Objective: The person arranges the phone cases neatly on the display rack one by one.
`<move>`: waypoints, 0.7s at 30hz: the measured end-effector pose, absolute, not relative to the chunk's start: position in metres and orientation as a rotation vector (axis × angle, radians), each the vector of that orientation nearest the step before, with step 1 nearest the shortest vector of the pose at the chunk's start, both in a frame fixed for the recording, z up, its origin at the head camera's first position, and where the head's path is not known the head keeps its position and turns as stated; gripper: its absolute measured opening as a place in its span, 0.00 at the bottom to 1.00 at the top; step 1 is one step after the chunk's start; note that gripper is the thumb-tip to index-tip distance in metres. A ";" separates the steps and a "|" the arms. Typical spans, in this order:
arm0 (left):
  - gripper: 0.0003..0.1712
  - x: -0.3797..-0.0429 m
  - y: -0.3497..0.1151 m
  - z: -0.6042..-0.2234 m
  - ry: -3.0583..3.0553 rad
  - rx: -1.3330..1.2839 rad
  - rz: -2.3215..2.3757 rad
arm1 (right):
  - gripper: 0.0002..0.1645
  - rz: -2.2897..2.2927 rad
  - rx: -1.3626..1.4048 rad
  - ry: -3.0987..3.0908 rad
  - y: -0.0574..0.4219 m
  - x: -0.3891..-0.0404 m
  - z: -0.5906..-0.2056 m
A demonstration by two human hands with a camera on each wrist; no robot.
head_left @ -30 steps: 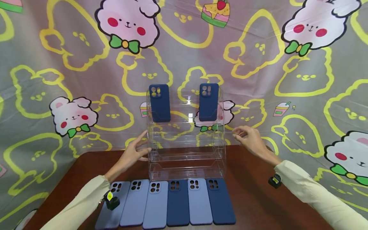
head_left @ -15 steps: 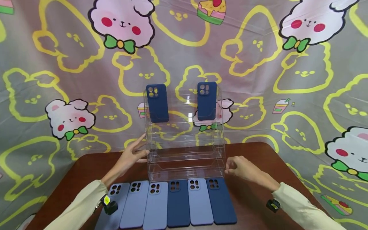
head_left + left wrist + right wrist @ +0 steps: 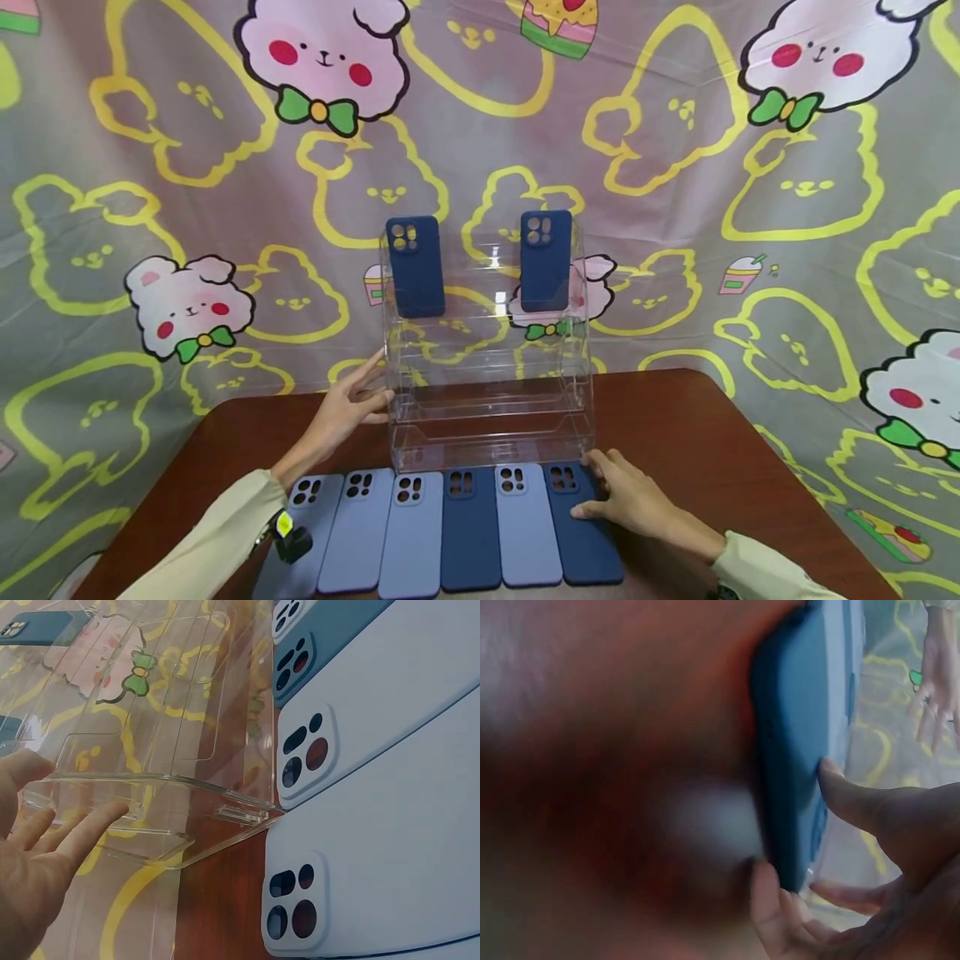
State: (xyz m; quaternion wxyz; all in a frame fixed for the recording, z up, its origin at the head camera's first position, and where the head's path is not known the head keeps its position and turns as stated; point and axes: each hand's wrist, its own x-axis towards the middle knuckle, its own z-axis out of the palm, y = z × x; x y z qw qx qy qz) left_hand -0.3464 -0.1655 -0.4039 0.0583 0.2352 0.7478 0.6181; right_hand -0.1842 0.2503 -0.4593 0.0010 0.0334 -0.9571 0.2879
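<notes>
A clear acrylic tiered display rack (image 3: 491, 425) stands on the table, with one dark blue phone case (image 3: 417, 271) at its top left and another, a navy case (image 3: 545, 262), at its top right. My left hand (image 3: 345, 408) rests against the rack's left side, fingers spread and fairly straight; the left wrist view shows the palm (image 3: 30, 892) beside the clear wall. At the right end of the front row, my right hand (image 3: 633, 496) pinches a dark blue phone case (image 3: 588, 546). Its thumb (image 3: 847, 795) presses the back face and the fingers curl at the edge.
Left of that case, several light blue-violet cases (image 3: 410, 542) and one dark blue case (image 3: 470, 542) lie side by side in front of the rack. The brown table (image 3: 675, 433) meets a cartoon-printed cloth (image 3: 660, 167) behind.
My right hand has come down from beside the rack's right side to the rightmost case in the row, and its thumb now lies on it. The left hand stays at the rack.
</notes>
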 end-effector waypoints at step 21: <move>0.43 -0.345 -0.162 -0.403 2.278 0.678 1.904 | 0.32 1.577 0.124 -2.954 0.273 -0.177 -0.457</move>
